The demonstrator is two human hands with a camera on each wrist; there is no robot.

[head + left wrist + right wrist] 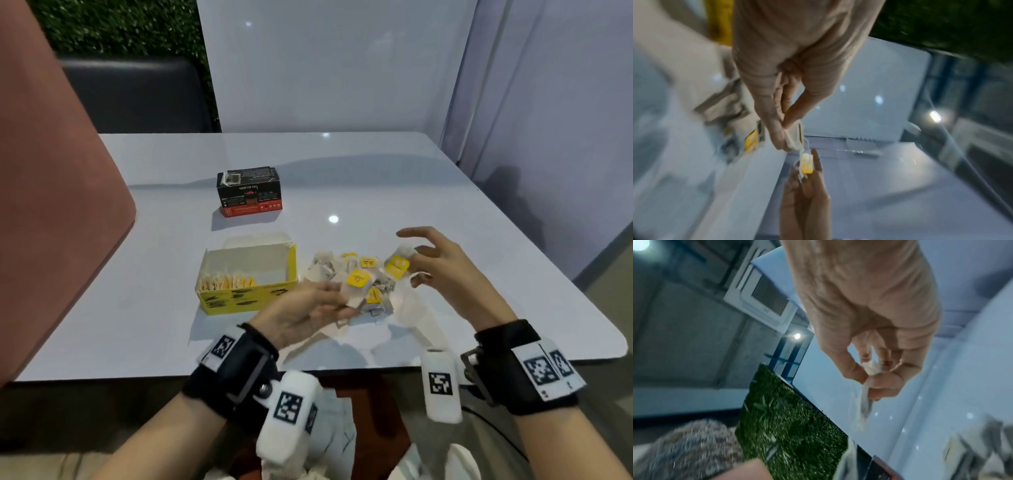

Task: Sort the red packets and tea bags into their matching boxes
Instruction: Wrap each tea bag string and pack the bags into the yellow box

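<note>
An open yellow box (270,289) stands on the white table (376,178), with tea bags (227,282) packed upright in its left end. Behind it is a closed black-and-red box (249,192). To the right of the yellow box lies a loose pile of tea bags with yellow tags (358,274). At the pile's near edge my left hand (337,301) pinches one tea bag (794,139) between thumb and fingers. My right hand (416,263) pinches another tea bag (869,369) at the pile's right side, and its yellow tag (397,265) faces left.
A reddish-brown seat back (51,205) rises along the table's left side, with a dark seat (137,96) behind it. White wall panels (325,68) close off the far and right sides. The table's front edge (342,368) runs just above my wrists.
</note>
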